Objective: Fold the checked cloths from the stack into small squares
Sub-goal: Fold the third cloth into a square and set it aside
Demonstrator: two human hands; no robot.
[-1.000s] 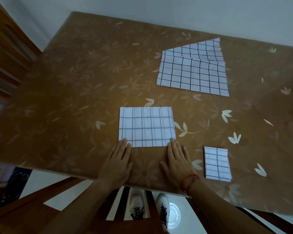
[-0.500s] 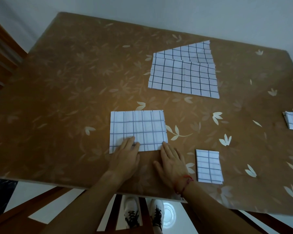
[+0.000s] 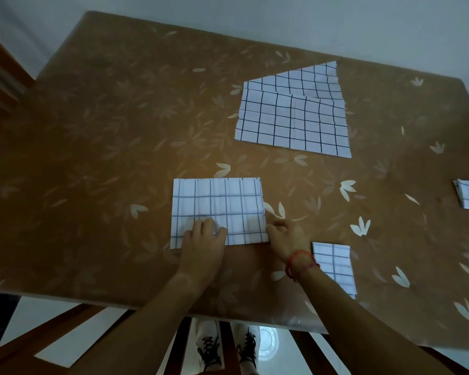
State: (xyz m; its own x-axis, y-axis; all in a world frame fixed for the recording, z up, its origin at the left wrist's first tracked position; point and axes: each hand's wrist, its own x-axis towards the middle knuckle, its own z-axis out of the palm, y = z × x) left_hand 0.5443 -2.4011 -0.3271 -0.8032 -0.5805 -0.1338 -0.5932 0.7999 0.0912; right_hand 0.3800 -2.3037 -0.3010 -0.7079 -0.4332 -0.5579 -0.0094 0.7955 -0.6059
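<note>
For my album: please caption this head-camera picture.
Left hand and right hand pinch a part-folded checked cloth on a leaf-patterned table; the stack lies beyond.

**Setting:** a room in a home, probably a dining area.

**Evidence:**
- Bench (image 3: 114, 136) covered edge to edge in a brown cover printed with pale leaves and flowers, glossy along its near edge.
- Plain pale wall (image 3: 255, 20) directly behind the far edge.
- Brown wooden furniture (image 3: 0, 77) at the left, kind unclear.
- Dark wooden bars (image 3: 173, 347) below the near edge, over a pale floor (image 3: 33, 318).
- Household checked cloths on the bench: a flat stack (image 3: 293, 117), a half-folded cloth (image 3: 220, 201) and a small folded square (image 3: 333, 266).
- A standing person's laced white sneakers (image 3: 209, 345) seen under the bench edge.

**Light:** dim, with a warmer patch at the middle of the bench.
</note>
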